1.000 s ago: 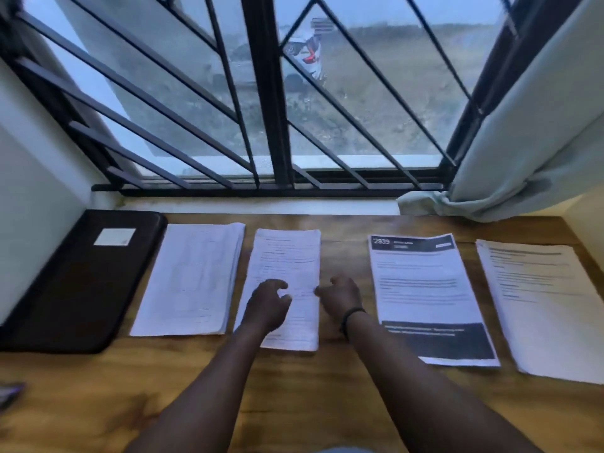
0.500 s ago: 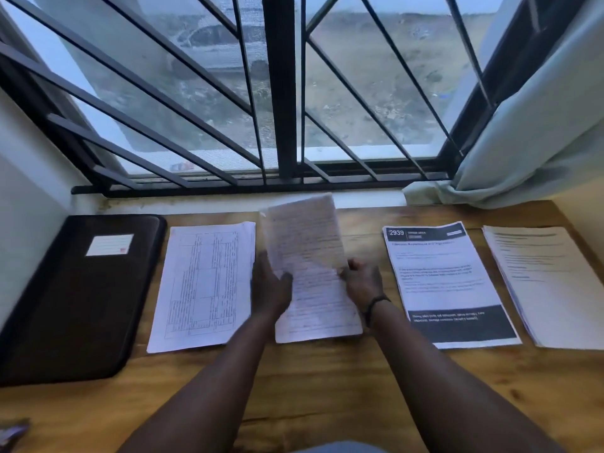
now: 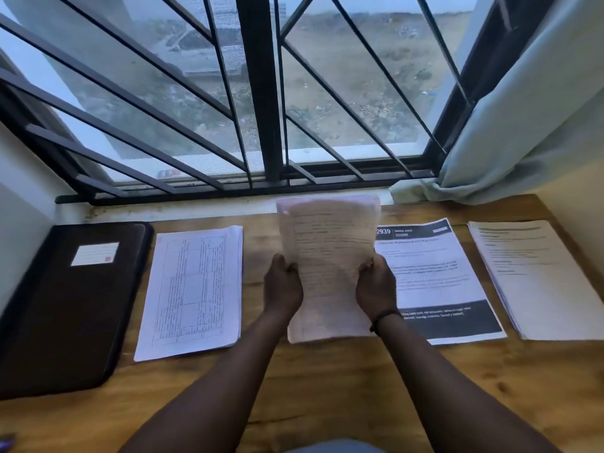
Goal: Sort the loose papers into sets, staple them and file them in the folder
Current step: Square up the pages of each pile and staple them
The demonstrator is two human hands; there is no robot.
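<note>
Both hands hold a stack of text pages point(image 3: 328, 256) tilted up off the wooden desk point(image 3: 327, 387) in the middle. My left hand point(image 3: 282, 284) grips its left edge and my right hand point(image 3: 376, 284), with a black wristband, grips its right edge. A stack with printed tables point(image 3: 192, 289) lies to the left. A sheet with a black header and footer marked 2939 point(image 3: 434, 279) lies to the right, and another text stack point(image 3: 536, 276) lies at the far right. A dark closed folder point(image 3: 65, 305) with a white label rests at the far left.
A barred window point(image 3: 261, 93) runs along the back of the desk. A pale curtain point(image 3: 523, 125) hangs at the right, its hem resting on the desk's back corner. A white wall borders the left. A small purple object point(image 3: 6, 443) shows at the bottom left edge.
The middle stack lay flat under both hands a second ago. Both hands have lifted it by its side edges and tilted it upright, and the camera has shifted closer.
</note>
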